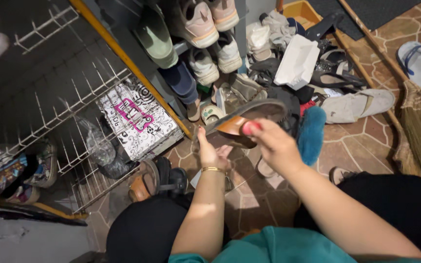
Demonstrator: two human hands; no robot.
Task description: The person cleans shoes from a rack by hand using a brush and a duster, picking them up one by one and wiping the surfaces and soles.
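My right hand (274,146) pinches the brown sandal (247,119) by its heel end, sole up, long axis running left to right above the floor (361,141), while my left hand (213,153), fingers spread, touches its lower end.

Right hand (274,143) grips brown sandal (242,122); left hand (212,153) beside

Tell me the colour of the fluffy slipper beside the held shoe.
Blue fluffy slipper, clearest in the head view.
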